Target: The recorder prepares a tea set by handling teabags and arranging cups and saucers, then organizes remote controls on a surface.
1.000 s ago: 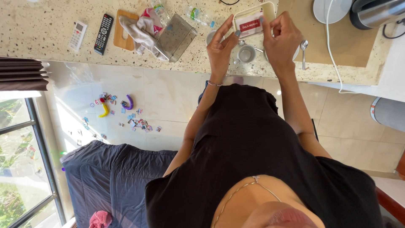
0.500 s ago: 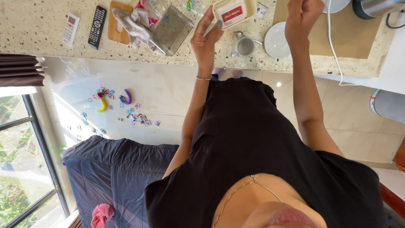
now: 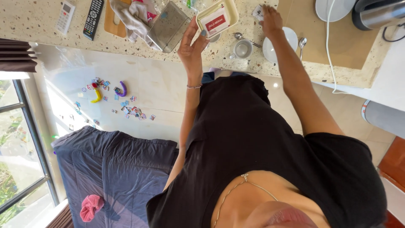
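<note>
Speckled beige stone desk (image 3: 25,25) runs along 12 o'clock, glossy cream tile floor (image 3: 160,84) below it with small toys scattered at 9. The desk's front edge sits just past the person's waist; there's open floor toward 9, and a dark blue bed (image 3: 114,169) at 7. Left hand (image 3: 192,48) has its fingers (image 3: 203,33) wrapped around a cream rectangular tub with a red label (image 3: 217,17), lifted over the desk at 12. Right hand (image 3: 270,19) presses curled fingers on a small white packet (image 3: 257,12) lying on the desk, beside a white saucer (image 3: 291,36).
</note>
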